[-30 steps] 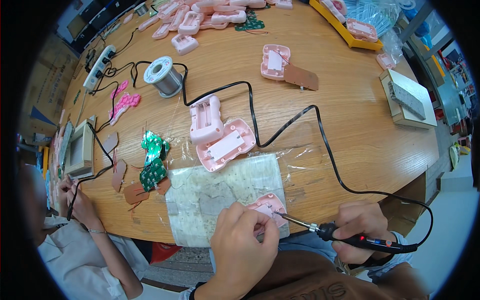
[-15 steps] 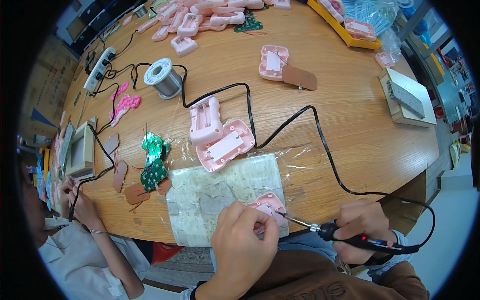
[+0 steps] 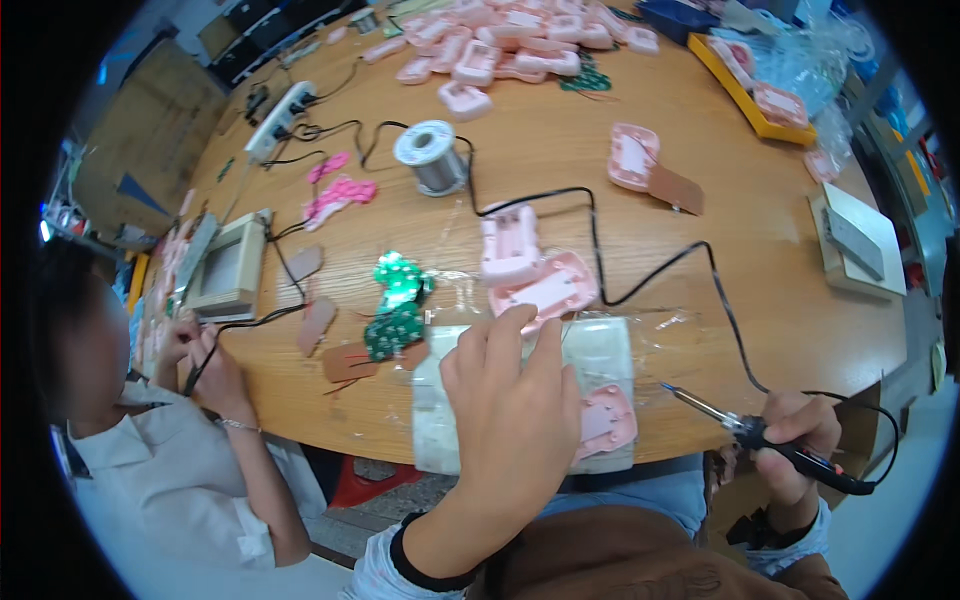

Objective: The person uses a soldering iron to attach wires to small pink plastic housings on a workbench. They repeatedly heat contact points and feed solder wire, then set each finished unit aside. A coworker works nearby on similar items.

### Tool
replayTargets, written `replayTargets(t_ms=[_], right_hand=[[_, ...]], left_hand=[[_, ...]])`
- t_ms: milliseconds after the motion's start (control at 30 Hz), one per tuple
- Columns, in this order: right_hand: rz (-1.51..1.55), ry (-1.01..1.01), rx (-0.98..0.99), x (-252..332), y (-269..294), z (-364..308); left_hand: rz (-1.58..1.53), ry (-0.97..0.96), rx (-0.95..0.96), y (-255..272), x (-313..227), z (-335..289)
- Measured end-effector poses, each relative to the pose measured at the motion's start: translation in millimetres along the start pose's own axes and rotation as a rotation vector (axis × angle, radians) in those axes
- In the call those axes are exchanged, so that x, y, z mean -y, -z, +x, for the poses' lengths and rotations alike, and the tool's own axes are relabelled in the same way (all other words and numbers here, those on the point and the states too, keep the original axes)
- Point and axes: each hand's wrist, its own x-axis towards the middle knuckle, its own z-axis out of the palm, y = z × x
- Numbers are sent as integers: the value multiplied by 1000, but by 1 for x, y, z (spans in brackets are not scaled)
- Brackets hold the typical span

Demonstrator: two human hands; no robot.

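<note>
Fingers (image 3: 508, 340) of the left hand (image 3: 520, 400): parted, loosely bent, nothing visibly gripped, palm side hidden; fingertips by the far edge of a pale mat (image 3: 605, 350), at or over the near rim of a far pink shell (image 3: 570, 285), contact not discernible. Right hand (image 3: 800, 440): closed around the dark handle of one soldering iron (image 3: 750, 432), tip (image 3: 672, 390) angled up and left, to the right of the mat and apart from it. Near pink shell (image 3: 608, 418): on the mat's right part, beside the left hand, which covers some of it. Boxy pink shell (image 3: 510, 250): against the far one. Black cord (image 3: 594, 235): looping past both. Solder spool (image 3: 430, 165): upright, farther off. Handling notes, by judgement: treat the tip as hot and keep it out to the side, as now, while the left hand crosses the mat; for any joint, steady the near shell flat by its rim, fingers well off the metal; bring the tip in low from the right, heat briefly, lift cleanly; leave slack in the cord so that it does not drag the shells.
</note>
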Motion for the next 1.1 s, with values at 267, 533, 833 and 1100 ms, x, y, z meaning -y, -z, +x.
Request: replayTargets(t_ms=[267, 533, 833, 1100], right_hand=[[40, -92, -95, -1, 3, -10], [27, -68, -48, -5, -15, 0], [250, -218, -177, 21, -41, 23], [400, -470, 77, 33, -62, 69]], left_hand=[[70, 452, -122, 52, 86, -19], [129, 181, -63, 25, 131, -17], [136, -137, -337, 57, 103, -22], [-174, -639, -233, 52, 18, -41]])
